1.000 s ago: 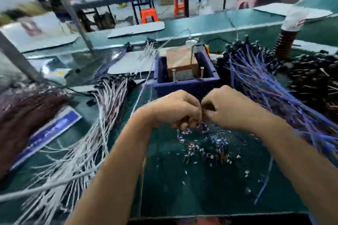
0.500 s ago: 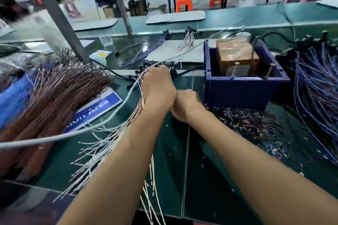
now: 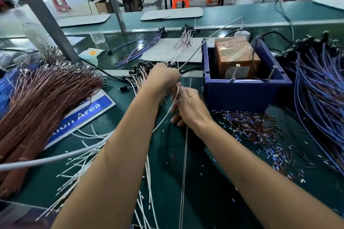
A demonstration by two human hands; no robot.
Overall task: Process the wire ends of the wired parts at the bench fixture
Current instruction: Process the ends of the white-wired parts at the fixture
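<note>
I see white wire ends (image 3: 78, 171) fanned nearest | my left hand (image 3: 163, 78) grips one white wire (image 3: 163, 117) | right hand (image 3: 188, 106) pinches it too | one blue fixture box (image 3: 242, 91) beyond | two orange stools (image 3: 180, 0) far.

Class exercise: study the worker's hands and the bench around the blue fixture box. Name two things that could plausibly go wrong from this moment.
1. The left hand grips one thin wire beside the loose white-wire pile; neighbouring wires might snag and drag off the bench.
2. Stripped insulation bits litter the mat before the blue fixture box; they could cling to the right hand or foul the fixture.
</note>
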